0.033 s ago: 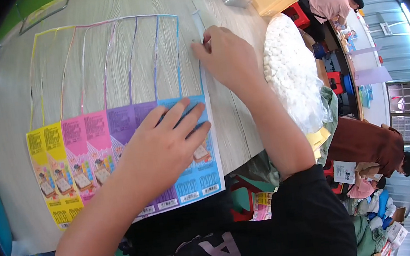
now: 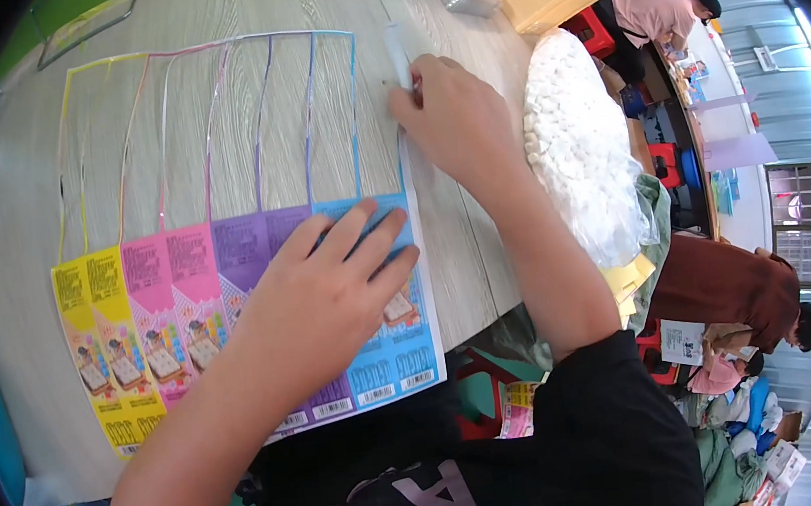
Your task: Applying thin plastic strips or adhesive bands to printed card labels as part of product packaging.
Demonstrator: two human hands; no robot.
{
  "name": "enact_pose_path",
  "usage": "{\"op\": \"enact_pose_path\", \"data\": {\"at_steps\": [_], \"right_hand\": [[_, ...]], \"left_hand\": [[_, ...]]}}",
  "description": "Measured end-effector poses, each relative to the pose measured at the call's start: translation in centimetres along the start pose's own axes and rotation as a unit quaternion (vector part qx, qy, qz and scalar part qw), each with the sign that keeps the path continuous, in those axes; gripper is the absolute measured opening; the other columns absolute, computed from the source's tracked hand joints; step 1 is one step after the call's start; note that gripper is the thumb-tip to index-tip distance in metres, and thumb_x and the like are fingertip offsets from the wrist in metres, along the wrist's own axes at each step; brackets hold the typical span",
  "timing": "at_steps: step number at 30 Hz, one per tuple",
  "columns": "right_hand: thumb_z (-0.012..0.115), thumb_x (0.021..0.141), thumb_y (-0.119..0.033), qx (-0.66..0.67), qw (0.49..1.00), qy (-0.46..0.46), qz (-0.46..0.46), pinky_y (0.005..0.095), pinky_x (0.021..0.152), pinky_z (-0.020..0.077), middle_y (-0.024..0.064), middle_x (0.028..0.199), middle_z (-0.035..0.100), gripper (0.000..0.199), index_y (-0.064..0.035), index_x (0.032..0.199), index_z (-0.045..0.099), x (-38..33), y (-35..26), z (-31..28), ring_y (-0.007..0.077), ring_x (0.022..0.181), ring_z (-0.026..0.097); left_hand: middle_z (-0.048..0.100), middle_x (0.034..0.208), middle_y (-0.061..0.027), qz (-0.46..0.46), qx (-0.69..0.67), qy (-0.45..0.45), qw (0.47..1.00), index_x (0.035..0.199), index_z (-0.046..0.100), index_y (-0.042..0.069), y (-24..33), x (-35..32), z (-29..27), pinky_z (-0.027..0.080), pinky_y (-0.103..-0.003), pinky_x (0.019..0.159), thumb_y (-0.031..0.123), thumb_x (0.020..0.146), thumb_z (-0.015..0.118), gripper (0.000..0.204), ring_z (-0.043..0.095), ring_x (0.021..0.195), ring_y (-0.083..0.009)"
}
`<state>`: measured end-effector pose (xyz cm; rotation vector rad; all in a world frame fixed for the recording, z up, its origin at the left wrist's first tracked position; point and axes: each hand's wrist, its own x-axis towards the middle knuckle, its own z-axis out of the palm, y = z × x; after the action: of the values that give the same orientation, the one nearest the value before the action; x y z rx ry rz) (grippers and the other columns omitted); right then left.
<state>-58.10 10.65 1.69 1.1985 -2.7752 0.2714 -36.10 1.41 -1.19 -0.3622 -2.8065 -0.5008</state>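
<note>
Under the left grip, the colourful sheet

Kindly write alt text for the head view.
A person's left hand rests on a colourful, partly cut-out printed sheet on a table; the right hand is at a pale strip, near a bag of white pieces.

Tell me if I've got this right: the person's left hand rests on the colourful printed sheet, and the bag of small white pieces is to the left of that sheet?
Not quite: the bag of small white pieces is to the right of the colourful printed sheet, as the head view shows. The left hand does rest on that sheet.
</note>
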Motion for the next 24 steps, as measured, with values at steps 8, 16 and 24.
{"op": "enact_pose_path", "data": {"at_steps": [8, 16, 24], "right_hand": [[0.059, 0.101, -0.02, 0.395, 0.915, -0.077, 0.029, 0.0276, 0.065, 0.0509, 0.0085, 0.095, 0.075, 0.018, -0.0046, 0.109, 0.063, 0.5, 1.5, -1.2, 0.0127, 0.079, 0.068], [0.068, 0.1, -0.017, 0.504, 0.842, -0.192, 0.021, 0.0225, 0.062, 0.0478, 0.0026, 0.089, 0.065, 0.033, -0.0053, 0.129, 0.058, -1.2, 2.1, -4.1, 0.0089, 0.078, 0.061], [0.069, 0.098, -0.012, 0.467, 0.855, -0.224, 0.024, 0.0253, 0.072, 0.0482, 0.005, 0.095, 0.063, 0.045, -0.003, 0.137, 0.051, -0.8, 0.8, -6.2, 0.0119, 0.085, 0.06]], "left_hand": [[0.057, 0.15, -0.0071, -0.028, -0.028, -0.056, 0.998, 0.131, 0.068, 0.016, 0.3, 0.5, -1.2, 0.041, -0.044, 0.111, 0.018, 0.081, 0.07, 0.05, 0.048, 0.144, -0.028], [0.055, 0.154, -0.0062, -0.037, -0.042, -0.112, 0.992, 0.133, 0.068, 0.019, 0.0, 1.2, -1.3, 0.042, -0.045, 0.108, 0.019, 0.079, 0.069, 0.054, 0.049, 0.143, -0.029], [0.053, 0.157, -0.0047, -0.031, -0.018, -0.098, 0.995, 0.134, 0.069, 0.021, 0.1, 1.2, -1.2, 0.041, -0.045, 0.108, 0.019, 0.078, 0.069, 0.056, 0.049, 0.143, -0.0282]]}}
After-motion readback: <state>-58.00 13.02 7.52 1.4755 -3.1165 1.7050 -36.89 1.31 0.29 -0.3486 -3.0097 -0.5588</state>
